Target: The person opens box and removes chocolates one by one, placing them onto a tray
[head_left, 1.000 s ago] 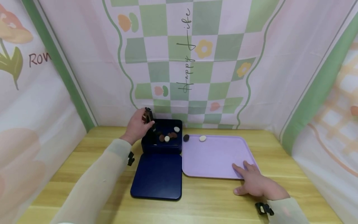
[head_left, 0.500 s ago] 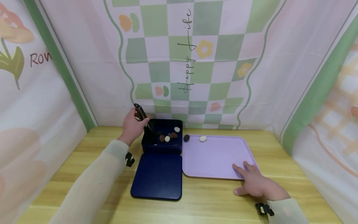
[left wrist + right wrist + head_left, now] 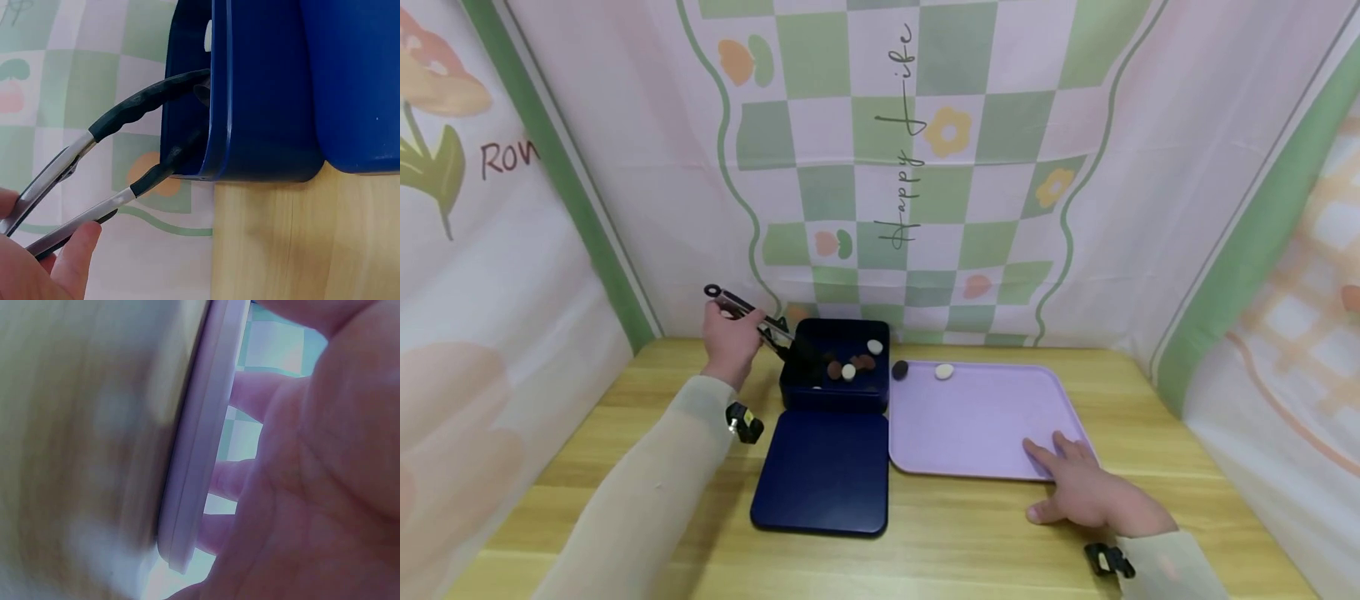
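My left hand [image 3: 730, 340] grips a pair of metal tongs [image 3: 741, 307] with black tips, slanting down into a navy box [image 3: 835, 402]. In the left wrist view the arms of the tongs [image 3: 103, 211] stand spread. A dark piece [image 3: 202, 94] shows by one tip; whether it is gripped is unclear. Brown pieces [image 3: 866, 362] and white ones [image 3: 848, 372] lie in the box. My right hand [image 3: 1078, 487] rests with spread fingers on the near right corner of a lilac tray [image 3: 977, 429]. A dark oval piece [image 3: 900, 369] and a white oval piece [image 3: 943, 372] lie along its far edge.
A navy lid [image 3: 822, 475] lies flat in front of the box, left of the tray. All stand on a wooden table [image 3: 955, 537]. A patterned cloth [image 3: 917, 167] hangs close behind, with more cloth at both sides.
My left hand has moved left and slightly lower, tilting the tongs from steep to a low slant while their tips stay in the box. The right hand and tray have not moved.
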`<state>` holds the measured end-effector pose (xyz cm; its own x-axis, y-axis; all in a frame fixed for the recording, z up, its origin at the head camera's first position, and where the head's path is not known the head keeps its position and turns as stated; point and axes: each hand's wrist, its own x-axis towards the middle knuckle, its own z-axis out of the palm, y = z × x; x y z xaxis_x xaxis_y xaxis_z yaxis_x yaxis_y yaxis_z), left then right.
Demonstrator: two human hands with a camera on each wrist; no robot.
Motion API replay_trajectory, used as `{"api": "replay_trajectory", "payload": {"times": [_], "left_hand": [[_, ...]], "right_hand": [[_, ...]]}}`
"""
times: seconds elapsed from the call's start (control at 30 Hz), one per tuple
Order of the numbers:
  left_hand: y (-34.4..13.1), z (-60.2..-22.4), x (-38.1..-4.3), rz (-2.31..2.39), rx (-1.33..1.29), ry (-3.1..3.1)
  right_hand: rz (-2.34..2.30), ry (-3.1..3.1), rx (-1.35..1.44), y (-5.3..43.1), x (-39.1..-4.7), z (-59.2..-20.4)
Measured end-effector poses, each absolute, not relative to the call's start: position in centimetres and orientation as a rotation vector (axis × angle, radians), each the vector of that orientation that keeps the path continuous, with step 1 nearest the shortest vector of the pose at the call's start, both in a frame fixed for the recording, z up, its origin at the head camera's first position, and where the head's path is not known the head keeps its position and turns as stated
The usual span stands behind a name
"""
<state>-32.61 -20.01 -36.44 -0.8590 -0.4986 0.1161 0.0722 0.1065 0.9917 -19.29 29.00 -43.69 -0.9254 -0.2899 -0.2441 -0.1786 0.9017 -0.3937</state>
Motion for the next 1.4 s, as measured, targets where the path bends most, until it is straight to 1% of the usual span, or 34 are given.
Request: {"api": "replay_trajectory", "payload": {"times": [0.17,0.3,1.03,1.4], "left_hand": [[-20.28,-36.46,-32.50,-1.993,0.454,-1.874],[-20.35,-36.45,-32.43,-2.058,0.461,-1.824],[-20.84,-36.54,-32.18,-2.173,0.616,-1.722],[-20.65,-36.54,-32.49,-2.212,0.644,-1.659]], "right_hand": [[-0.531,2.773,-0.361,29.00,-19.21,-43.68],[-0.528,2.775,-0.363,29.01,-19.22,-43.74],[-0.524,2.761,-0.333,28.74,-19.11,-43.21],[-0.523,2.759,-0.340,28.83,-19.13,-43.22]]}}
